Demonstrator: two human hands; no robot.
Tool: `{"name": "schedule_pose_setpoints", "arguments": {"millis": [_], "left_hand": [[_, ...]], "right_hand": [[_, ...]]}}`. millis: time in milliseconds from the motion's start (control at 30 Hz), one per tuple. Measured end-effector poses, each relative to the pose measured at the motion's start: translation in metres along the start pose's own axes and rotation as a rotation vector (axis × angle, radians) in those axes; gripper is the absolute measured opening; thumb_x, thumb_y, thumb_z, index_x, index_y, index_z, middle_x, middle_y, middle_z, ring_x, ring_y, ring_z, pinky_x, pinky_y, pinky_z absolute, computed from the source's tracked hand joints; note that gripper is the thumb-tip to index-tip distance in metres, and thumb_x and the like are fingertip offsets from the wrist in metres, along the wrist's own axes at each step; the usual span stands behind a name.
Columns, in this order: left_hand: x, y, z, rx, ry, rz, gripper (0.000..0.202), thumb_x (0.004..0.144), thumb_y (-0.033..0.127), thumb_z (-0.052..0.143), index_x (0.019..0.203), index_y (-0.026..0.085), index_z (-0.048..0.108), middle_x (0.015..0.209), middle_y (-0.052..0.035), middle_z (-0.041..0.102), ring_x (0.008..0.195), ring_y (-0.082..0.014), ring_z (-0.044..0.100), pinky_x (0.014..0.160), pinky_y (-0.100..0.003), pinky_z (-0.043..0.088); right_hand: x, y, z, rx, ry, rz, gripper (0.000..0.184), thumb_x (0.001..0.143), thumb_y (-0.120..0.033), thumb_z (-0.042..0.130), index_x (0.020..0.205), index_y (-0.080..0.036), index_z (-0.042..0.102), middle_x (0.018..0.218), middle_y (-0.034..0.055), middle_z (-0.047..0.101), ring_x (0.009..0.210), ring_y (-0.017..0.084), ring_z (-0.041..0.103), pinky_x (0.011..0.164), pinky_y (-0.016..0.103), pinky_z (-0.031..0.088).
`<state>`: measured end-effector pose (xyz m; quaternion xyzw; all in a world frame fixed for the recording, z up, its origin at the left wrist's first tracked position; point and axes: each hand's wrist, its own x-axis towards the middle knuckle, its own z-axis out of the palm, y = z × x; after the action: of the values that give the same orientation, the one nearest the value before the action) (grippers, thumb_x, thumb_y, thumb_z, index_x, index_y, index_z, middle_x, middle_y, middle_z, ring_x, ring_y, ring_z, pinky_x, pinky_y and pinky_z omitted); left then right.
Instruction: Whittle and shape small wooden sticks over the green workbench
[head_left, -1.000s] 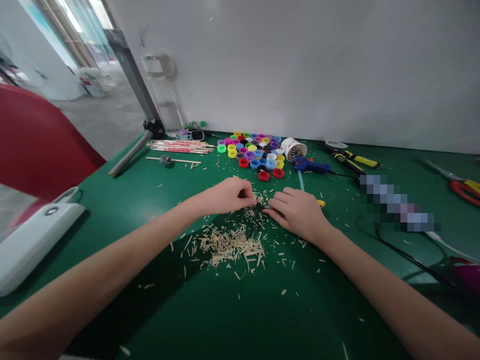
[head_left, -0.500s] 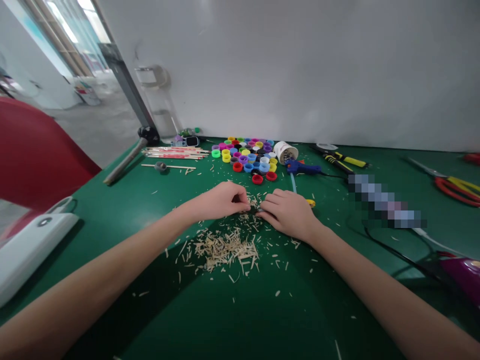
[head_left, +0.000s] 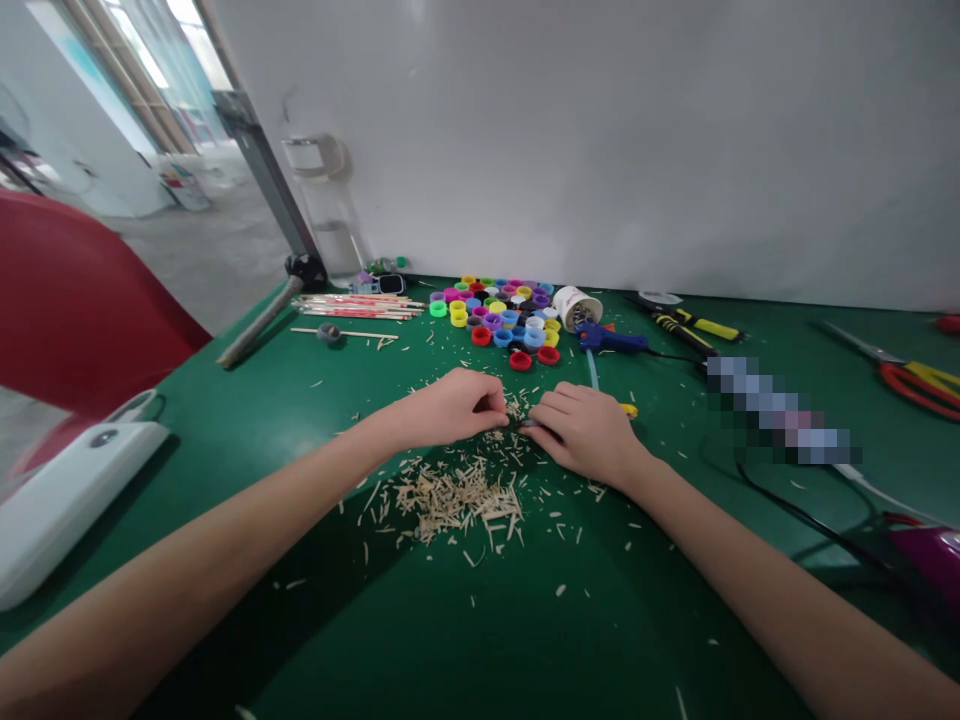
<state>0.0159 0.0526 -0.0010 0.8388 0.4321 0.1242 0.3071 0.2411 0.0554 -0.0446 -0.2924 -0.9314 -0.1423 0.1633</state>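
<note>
My left hand (head_left: 450, 405) and my right hand (head_left: 581, 430) meet at the middle of the green table (head_left: 480, 620), fingers curled and pinched together. Between the fingertips lies a small dark piece (head_left: 523, 424) that I cannot make out. Both hands rest on the table just beyond a heap of pale wood chips (head_left: 457, 495). Behind them sits a cluster of coloured bottle caps (head_left: 506, 315).
A blue glue gun (head_left: 611, 340), a tipped white cup (head_left: 576, 305), yellow-black pliers (head_left: 694, 327) and red-handled scissors (head_left: 911, 378) lie along the back. Wooden sticks (head_left: 360, 303) and a hammer (head_left: 270, 310) are at back left. A white device (head_left: 67, 495) is at left, black cables at right.
Both hands stay pinched together at the same spot over the chips; only the camera has shifted slightly.
</note>
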Motion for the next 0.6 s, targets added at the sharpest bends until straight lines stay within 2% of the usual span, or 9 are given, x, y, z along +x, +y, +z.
{"name": "schedule_pose_setpoints", "arguments": {"millis": [200,433,600], "left_hand": [[0.0015,-0.0031,-0.0053,-0.019,-0.045,-0.017,0.020,0.083,0.034,0.053,0.080,0.017,0.061,0.074,-0.0033,0.063,0.062,-0.0117,0.053,0.057,-0.027,0.038],[0.0038,-0.0048,-0.0035,-0.018,-0.023,-0.042,0.021,0.081,0.037,0.054,0.077,0.016,0.059,0.071,-0.0033,0.062,0.058,-0.0110,0.050,0.055,-0.027,0.037],[0.0039,-0.0043,-0.0024,-0.028,-0.029,-0.055,0.022,0.081,0.038,0.054,0.075,0.017,0.058,0.069,-0.0031,0.061,0.056,-0.0112,0.049,0.052,-0.027,0.035]], "right_hand": [[-0.0020,0.0002,-0.0003,0.010,0.002,0.015,0.032,0.094,-0.038,0.040,0.078,-0.018,0.061,0.073,0.0032,0.060,0.071,0.016,0.047,0.060,0.028,0.028],[-0.0033,-0.0010,-0.0003,-0.005,0.026,0.018,0.031,0.093,-0.036,0.042,0.078,-0.018,0.062,0.072,0.0034,0.060,0.071,0.016,0.046,0.061,0.029,0.027],[-0.0011,-0.0019,-0.0012,-0.019,-0.014,0.019,0.033,0.094,-0.037,0.040,0.076,-0.018,0.060,0.073,0.0032,0.060,0.072,0.016,0.045,0.060,0.028,0.026]]}}
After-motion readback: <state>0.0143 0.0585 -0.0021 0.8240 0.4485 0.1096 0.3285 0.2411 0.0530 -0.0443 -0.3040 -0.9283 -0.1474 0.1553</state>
